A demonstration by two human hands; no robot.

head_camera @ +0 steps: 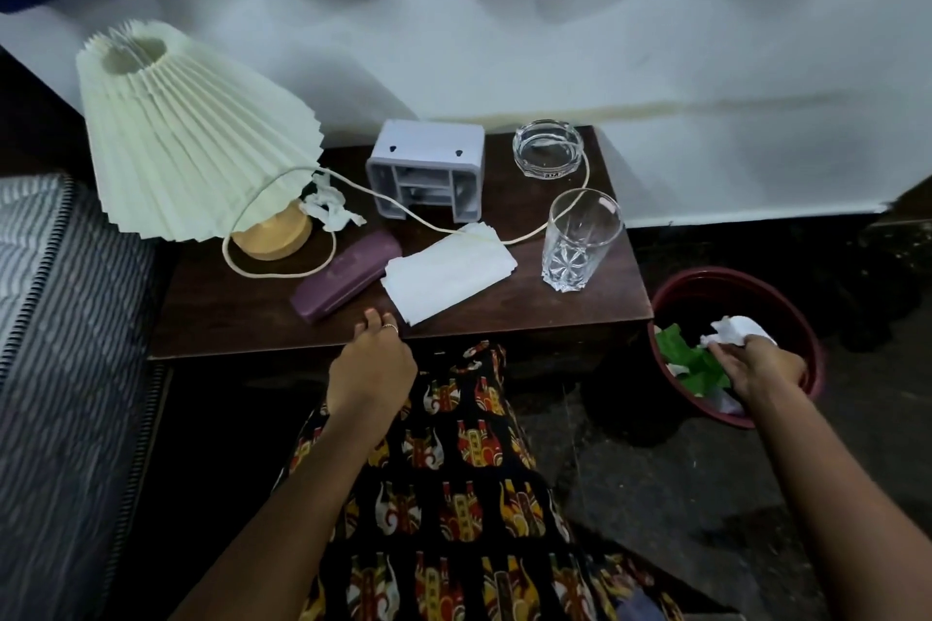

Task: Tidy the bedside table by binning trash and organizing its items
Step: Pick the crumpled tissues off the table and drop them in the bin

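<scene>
A dark wooden desk (580, 313) stands against a white wall, a striped bed (60, 318) beside it. The right hand (759, 363) clenches a crumpled tissue (739, 330) over the red bin (807, 318) on the floor; the left hand (370, 368) hovers loosely curled, grasping nothing, at the desk's front edge near folded napkins (449, 275).

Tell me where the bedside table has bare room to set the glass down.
Bare wood runs along the dark wooden table's front edge, left of the left hand and below the purple case. A smaller patch sits front right, below the clear tumbler. The middle is crowded: white folded napkins, lamp cord, grey plastic organiser.
</scene>
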